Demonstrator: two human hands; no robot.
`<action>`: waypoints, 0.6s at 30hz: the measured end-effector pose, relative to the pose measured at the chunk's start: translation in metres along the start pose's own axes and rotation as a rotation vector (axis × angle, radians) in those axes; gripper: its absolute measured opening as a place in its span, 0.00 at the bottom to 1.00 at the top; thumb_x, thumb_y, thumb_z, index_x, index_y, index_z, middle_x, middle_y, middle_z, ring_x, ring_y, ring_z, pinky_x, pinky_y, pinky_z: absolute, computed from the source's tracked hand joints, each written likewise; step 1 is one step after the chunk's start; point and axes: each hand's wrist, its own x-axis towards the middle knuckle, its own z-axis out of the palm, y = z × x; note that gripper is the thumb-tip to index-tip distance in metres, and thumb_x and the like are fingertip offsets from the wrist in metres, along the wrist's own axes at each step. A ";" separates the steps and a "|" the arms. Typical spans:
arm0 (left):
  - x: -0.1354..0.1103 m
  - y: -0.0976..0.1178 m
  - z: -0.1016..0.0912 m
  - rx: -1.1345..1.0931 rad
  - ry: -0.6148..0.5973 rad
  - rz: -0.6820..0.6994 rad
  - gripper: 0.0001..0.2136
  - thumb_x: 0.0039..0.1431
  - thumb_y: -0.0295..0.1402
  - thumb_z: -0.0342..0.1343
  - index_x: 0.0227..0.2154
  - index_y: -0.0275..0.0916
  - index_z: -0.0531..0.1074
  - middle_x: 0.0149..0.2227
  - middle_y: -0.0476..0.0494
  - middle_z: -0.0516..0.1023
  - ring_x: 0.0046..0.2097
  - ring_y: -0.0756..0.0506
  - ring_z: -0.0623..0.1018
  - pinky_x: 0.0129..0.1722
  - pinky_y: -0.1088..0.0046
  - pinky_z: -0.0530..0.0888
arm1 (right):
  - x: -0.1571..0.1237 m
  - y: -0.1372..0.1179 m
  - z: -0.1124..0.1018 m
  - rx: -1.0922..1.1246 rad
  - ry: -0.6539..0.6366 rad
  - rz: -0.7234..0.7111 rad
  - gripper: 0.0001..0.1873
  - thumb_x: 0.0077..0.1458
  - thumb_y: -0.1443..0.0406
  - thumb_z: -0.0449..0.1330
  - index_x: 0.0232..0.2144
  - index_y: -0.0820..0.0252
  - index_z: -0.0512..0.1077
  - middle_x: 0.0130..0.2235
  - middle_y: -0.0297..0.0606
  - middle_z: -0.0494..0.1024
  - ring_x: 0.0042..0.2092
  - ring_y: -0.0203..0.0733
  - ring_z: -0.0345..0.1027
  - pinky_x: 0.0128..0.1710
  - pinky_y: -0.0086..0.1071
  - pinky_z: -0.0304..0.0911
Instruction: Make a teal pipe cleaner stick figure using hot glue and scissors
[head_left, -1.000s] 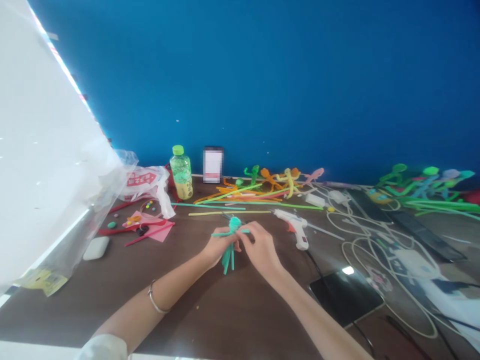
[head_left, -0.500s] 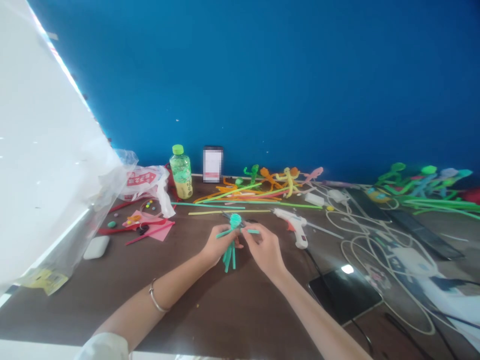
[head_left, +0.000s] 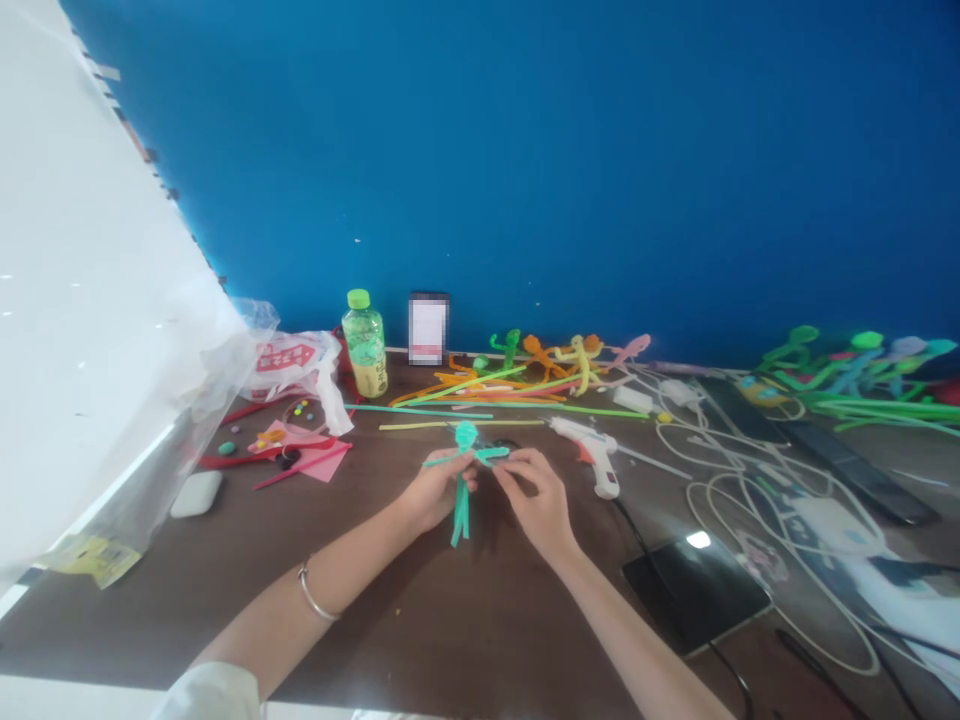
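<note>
A small teal pipe-cleaner figure [head_left: 463, 468] with a round head, two arms and dangling legs is held upright over the brown table [head_left: 450, 620]. My left hand [head_left: 435, 492] pinches its body from the left, fingers closed on it. My right hand [head_left: 536, 497] grips the figure's right arm, bent into a loop, with thumb and fingers pressed together. A bracelet sits on my left wrist.
A white glue gun [head_left: 592, 455] lies right of my hands, with white cables [head_left: 720, 470] and a dark tablet [head_left: 694, 590] beyond. Loose pipe cleaners and finished figures [head_left: 555, 365] line the blue wall. A green-capped bottle [head_left: 365, 345], plastic bags [head_left: 289, 365], pink paper [head_left: 300, 452] lie left.
My right hand has bent the figure's right arm inward into a loop. The legs hang closer together. Both hands stayed in about the same place.
</note>
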 end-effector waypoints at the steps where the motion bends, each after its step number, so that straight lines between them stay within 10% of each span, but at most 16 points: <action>1: -0.001 0.001 0.000 0.030 -0.021 -0.007 0.11 0.42 0.33 0.63 0.21 0.31 0.69 0.20 0.52 0.63 0.22 0.57 0.62 0.22 0.81 0.63 | 0.004 0.003 -0.004 0.047 -0.083 0.044 0.07 0.51 0.63 0.57 0.27 0.57 0.75 0.31 0.37 0.71 0.35 0.39 0.66 0.36 0.34 0.64; 8: -0.004 0.002 -0.002 0.481 -0.086 0.058 0.14 0.45 0.40 0.60 0.20 0.34 0.66 0.17 0.51 0.65 0.19 0.53 0.67 0.21 0.76 0.65 | 0.054 -0.005 -0.039 -0.067 -0.578 0.153 0.08 0.47 0.61 0.59 0.24 0.59 0.75 0.28 0.34 0.76 0.30 0.38 0.68 0.30 0.29 0.60; 18: 0.000 -0.004 0.001 0.621 0.210 0.285 0.12 0.45 0.38 0.59 0.18 0.35 0.67 0.14 0.52 0.66 0.18 0.52 0.68 0.22 0.77 0.64 | 0.030 -0.041 0.007 -0.519 -0.210 -0.029 0.10 0.53 0.70 0.51 0.24 0.59 0.71 0.30 0.38 0.73 0.31 0.38 0.67 0.31 0.29 0.59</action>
